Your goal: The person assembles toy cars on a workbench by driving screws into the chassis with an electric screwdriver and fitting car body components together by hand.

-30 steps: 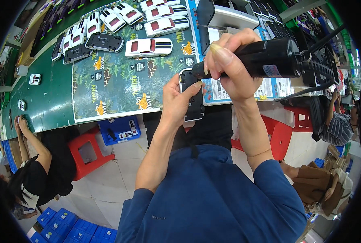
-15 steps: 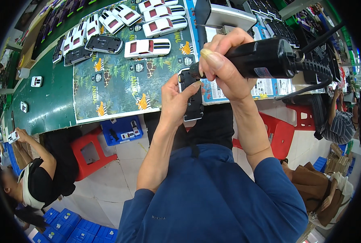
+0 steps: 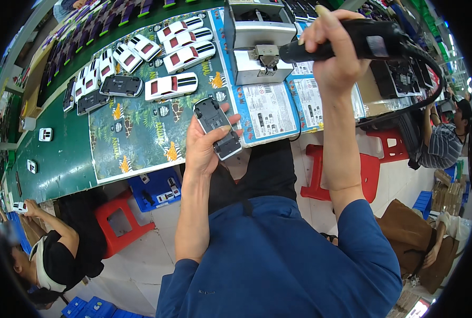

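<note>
My left hand (image 3: pixel 200 150) is closed on a toy car (image 3: pixel 210 115), turned over so its black underside faces up. It is held just over the table's front edge, thumb across the base. My right hand (image 3: pixel 339 66) grips a black corded electric screwdriver (image 3: pixel 373 41). The driver lies nearly level, its tip beside the small metal block (image 3: pixel 268 54) at the front of a grey screw feeder (image 3: pixel 260 76). The tip's exact contact with the block cannot be made out.
White toy cars (image 3: pixel 171 86) with black stripes stand on a patterned sheet (image 3: pixel 140 132), some overturned. Printed sheets (image 3: pixel 270 114) lie below the feeder. Red stools (image 3: pixel 371 172) and a blue bin (image 3: pixel 140 193) are near the table. A co-worker (image 3: pixel 56 249) sits at left.
The screwdriver has left the car's underside and moved right and away to the feeder. My left hand has shifted left with the car, which is now tilted. The view has shifted too.
</note>
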A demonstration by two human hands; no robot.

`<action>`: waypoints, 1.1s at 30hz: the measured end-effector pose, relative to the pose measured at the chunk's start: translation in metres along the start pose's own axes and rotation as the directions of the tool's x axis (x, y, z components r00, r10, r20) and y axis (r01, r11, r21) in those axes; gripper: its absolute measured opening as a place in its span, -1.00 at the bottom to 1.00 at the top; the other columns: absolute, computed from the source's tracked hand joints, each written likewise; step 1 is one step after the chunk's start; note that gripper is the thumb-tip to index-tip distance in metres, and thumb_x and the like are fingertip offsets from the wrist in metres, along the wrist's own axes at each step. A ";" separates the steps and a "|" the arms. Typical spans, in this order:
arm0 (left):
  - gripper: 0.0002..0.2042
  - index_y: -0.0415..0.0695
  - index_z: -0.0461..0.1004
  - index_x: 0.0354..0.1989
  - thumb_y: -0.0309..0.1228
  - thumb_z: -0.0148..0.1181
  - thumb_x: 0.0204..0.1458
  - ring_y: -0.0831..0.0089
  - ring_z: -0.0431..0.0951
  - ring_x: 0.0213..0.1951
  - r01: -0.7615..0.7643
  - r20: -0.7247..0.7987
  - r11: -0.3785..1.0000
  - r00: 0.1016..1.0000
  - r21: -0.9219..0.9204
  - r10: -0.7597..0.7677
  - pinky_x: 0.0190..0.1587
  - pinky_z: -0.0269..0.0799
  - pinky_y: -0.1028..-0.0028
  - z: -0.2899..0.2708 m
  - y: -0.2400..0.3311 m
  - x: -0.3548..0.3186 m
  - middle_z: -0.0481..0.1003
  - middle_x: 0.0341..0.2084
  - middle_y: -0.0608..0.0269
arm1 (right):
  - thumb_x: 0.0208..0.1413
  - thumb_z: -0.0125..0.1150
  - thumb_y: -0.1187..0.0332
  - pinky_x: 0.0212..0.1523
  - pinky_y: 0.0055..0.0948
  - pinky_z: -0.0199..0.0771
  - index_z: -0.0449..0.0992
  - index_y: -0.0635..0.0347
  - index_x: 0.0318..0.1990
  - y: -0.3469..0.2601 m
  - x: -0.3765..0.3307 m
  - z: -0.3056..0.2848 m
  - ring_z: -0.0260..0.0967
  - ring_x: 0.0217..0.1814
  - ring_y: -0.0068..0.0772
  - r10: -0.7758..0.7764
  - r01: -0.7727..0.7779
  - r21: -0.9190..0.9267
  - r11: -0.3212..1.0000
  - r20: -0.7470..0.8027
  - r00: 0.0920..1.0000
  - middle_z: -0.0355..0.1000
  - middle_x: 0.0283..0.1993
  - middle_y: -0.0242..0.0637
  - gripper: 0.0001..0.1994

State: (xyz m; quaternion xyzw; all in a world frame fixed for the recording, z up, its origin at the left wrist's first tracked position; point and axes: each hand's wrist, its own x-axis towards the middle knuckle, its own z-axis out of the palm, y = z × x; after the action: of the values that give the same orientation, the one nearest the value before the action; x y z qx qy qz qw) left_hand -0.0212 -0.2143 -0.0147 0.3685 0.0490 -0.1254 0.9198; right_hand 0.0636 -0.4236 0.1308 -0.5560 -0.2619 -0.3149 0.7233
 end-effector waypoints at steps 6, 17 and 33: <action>-0.43 -0.27 0.18 0.17 -0.75 0.07 -0.11 -0.08 0.56 -0.03 0.053 -0.032 0.998 0.998 0.028 -0.052 -0.15 0.69 0.17 0.008 0.005 0.002 0.39 0.07 -0.19 | 0.04 0.25 0.61 -0.65 -0.60 0.31 0.42 0.26 -0.38 0.024 -0.008 0.009 0.29 -0.71 -0.58 0.052 -0.065 -0.141 0.988 -0.093 0.994 0.36 -0.63 -0.35 -0.89; -0.47 -0.23 0.27 0.10 -0.80 0.01 -0.15 0.19 0.54 -0.02 0.013 -0.053 0.983 0.998 -0.184 -0.024 0.04 0.56 -0.02 -0.004 -0.003 0.005 0.44 -0.01 -0.05 | 0.12 0.14 0.46 -0.56 -0.46 0.32 0.41 0.21 -0.33 0.015 -0.027 0.001 0.21 -0.70 -0.53 0.366 -0.365 -0.039 0.930 0.045 0.929 0.23 -0.64 -0.39 -0.95; -0.45 -0.22 0.28 0.10 -0.79 0.05 -0.19 0.23 0.54 -0.05 0.014 -0.097 0.982 0.995 -0.187 -0.032 -0.17 0.62 0.20 -0.005 -0.003 0.013 0.45 -0.06 0.03 | 0.06 0.23 0.50 -0.63 -0.56 0.32 0.39 0.33 -0.39 -0.019 -0.085 0.053 0.24 -0.74 -0.57 0.417 -0.440 0.326 0.837 0.141 0.898 0.32 -0.68 -0.31 -0.87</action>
State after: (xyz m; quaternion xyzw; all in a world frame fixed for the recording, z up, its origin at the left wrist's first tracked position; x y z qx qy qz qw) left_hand -0.0098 -0.2151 -0.0226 0.2863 0.1106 -0.1124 0.9451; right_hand -0.0087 -0.3619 0.0937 -0.4725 -0.2056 -0.0753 0.8537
